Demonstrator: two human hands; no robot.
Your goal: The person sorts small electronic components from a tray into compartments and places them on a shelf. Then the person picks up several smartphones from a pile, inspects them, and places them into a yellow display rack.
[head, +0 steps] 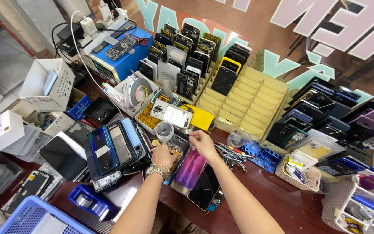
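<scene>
Cluttered with phone parts, a dark red workbench (291,203) fills the view from above. At its near edge lies an opened phone (176,149), its insides exposed, between both of the person's hands. The left hand (163,155), with a metal watch (155,171) on the wrist, rests curled on the phone's left side, holding it down. The right hand (202,142) is pinched narrow over the phone's upper edge; whether anything sits between the fingertips cannot be told. Just under that hand lies a purple back cover (190,168), partly overlapping a black screen panel (204,188). A small clear cup (164,130) stands just beyond the left hand. To the left, several phones and back covers (115,151) lie stacked side by side. Screwdrivers and tweezers (232,152) lie scattered to the right, near a blue holder (265,156). Farther back, a tan slotted rack (252,102) holds rows of upright phones (187,56), beside a blue power supply (120,56).
</scene>
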